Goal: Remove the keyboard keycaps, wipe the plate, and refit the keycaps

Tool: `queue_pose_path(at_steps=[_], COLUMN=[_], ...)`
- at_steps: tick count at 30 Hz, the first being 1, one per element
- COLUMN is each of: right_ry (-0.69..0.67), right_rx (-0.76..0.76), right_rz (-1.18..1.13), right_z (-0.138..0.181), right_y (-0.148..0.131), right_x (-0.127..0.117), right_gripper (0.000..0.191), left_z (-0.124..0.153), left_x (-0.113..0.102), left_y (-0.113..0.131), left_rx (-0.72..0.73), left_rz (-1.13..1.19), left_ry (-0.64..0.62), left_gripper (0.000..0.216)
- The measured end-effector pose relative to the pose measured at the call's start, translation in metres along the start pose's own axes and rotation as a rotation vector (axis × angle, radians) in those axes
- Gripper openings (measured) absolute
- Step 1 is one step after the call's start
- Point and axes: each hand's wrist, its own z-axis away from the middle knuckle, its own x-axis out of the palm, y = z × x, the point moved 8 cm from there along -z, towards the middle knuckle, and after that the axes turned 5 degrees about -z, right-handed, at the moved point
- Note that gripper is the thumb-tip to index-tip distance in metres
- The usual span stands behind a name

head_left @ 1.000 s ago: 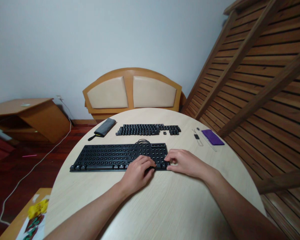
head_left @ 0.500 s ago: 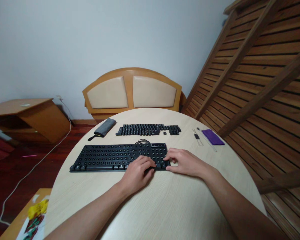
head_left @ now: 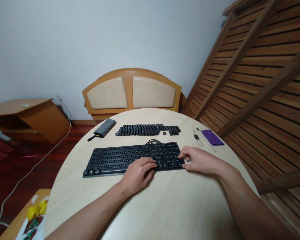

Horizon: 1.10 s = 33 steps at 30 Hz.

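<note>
A black keyboard [head_left: 122, 160] with most of its keycaps off lies on the round table, slightly askew; a few caps remain along its front row. My right hand [head_left: 197, 160] pinches the keyboard's right end, thumb at the front corner and curled fingers on the side. Resting over the front edge, right of the middle, my left hand [head_left: 140, 170] has bent fingers on the bottom row and its thumb lower down, holding nothing I can see. Behind the keyboard, loose black keycaps [head_left: 140, 130] stand in keyboard-like rows, with one cap [head_left: 164, 133] apart.
A grey pouch [head_left: 105, 127] lies at the back left of the table [head_left: 165, 206]. On the right are a wire keycap puller [head_left: 196, 137], a thin brush [head_left: 208, 140] and a purple cloth [head_left: 212, 137]. The keyboard's coiled cable [head_left: 153, 141] sits behind it.
The keyboard has slid right and turned slightly, its left end now nearer me. My right hand moved right with it, while my left hand stayed about where it was.
</note>
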Motion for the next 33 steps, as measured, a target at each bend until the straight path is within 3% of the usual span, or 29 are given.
queue_pose_path(at_steps=[4, 9, 11, 14, 16, 19, 22, 25, 33], right_ry=[0.009, 0.047, 0.13, 0.31, 0.338, 0.209, 0.081, 0.031, 0.04], right_rx=[0.137, 0.266, 0.268, 0.047, -0.179, -0.388, -0.379, -0.318, -0.236], right_rz=[0.079, 0.239, 0.334, 0.345, 0.245, 0.137, 0.114, 0.117, 0.092], right_z=[0.012, 0.016, 0.012, 0.001, -0.005, -0.01, -0.016, -0.019, -0.01], right_y=[0.023, 0.029, 0.019, -0.018, -0.045, -0.065, -0.06, -0.049, -0.03], right_x=[-0.012, -0.025, -0.031, -0.032, -0.018, 0.016, 0.04, 0.044, 0.019], right_gripper=[0.037, 0.013, 0.016, 0.022, 0.028, 0.059, 0.085, 0.086, 0.082], left_z=[-0.002, -0.003, -0.002, -0.001, -0.001, -0.001, -0.001, -0.001, -0.001], left_x=[-0.003, -0.002, 0.0, 0.003, 0.004, 0.004, 0.003, 0.003, -0.002], left_y=[0.004, 0.007, 0.008, 0.007, 0.006, 0.005, 0.007, 0.011, 0.007], left_rx=[0.006, 0.023, 0.05, 0.08, 0.086, 0.095, 0.108, 0.126, 0.069], left_rz=[-0.027, -0.039, -0.031, -0.019, -0.022, -0.03, -0.036, -0.033, -0.047], left_ry=[0.012, 0.004, 0.0, -0.01, -0.016, -0.03, -0.054, -0.078, -0.029], left_gripper=[0.023, 0.023, 0.025, 0.027, 0.027, 0.027, 0.028, 0.031, 0.028])
